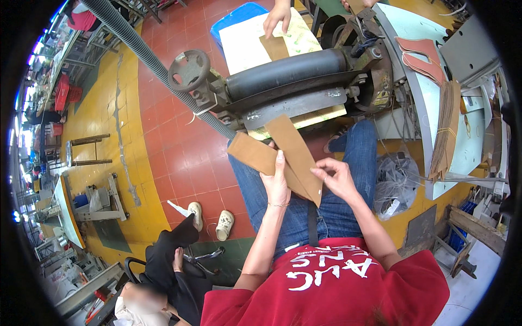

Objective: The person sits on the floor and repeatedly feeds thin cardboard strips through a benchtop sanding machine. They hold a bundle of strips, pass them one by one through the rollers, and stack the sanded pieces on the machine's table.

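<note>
Chunky metal machine [296, 107] with a smooth black roller [288, 71] up front, then faded blue jeans [360, 157]. Two flat tan strips [296, 157] overlap in a V over the lap: left hand [276, 183] wrapped round one, right hand [338, 179] pinching the other's edge.

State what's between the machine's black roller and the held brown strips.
Head view: a dark bar, then a grey metal plate, between roller and brown strips.

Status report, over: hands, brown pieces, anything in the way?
Left hand gripping brown pieces; right hand at their right edge. Pieces fanned in a V. Ahead: metal plate, dark roller, co-worker's hand beyond.
</note>
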Demonstrator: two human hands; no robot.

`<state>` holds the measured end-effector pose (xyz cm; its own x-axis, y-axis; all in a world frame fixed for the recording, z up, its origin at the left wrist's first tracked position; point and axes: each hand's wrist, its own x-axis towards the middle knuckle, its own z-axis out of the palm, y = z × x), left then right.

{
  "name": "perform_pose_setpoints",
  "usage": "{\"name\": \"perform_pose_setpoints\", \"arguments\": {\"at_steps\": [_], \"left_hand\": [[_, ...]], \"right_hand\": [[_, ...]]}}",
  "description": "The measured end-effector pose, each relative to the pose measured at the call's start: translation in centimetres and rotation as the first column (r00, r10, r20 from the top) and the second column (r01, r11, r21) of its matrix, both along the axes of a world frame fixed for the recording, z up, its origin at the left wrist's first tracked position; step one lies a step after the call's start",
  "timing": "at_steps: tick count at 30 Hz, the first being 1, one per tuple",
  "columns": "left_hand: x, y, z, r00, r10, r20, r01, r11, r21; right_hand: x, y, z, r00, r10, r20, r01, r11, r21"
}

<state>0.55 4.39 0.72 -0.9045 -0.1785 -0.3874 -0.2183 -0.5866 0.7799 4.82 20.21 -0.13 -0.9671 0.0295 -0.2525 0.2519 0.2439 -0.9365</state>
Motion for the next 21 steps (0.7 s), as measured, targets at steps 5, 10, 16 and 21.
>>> {"name": "perform_pose_setpoints", "arguments": {"at_steps": [5,10,16,21], "left_hand": [[-0.5,-1.2,0.4,0.997,0.037,-0.072,-0.032,0.997,0.071],[0.5,-2.5,1.7,0.985,0.163,-0.052,-0.152,0.972,0.181],[1.3,-6.1,3.0,0.995,-0.056,-0.087,0.084,0.929,0.359],[0.9,-5.3,2.9,0.983,-0.174,0.065,0.157,0.966,0.207]], "right_hand": [[-2.3,-0.3,-3.2,0.991,-0.034,0.131,0.073,0.948,-0.311],[-2.1,-0.6,-4.7,0.947,-0.233,0.223,0.292,0.913,-0.285],[-3.4,1.4,-4.2,0.923,-0.259,0.284,0.322,0.925,-0.202],[-9.9,1.5,-4.2,0.867,-0.413,0.280,0.492,0.804,-0.335]]}}
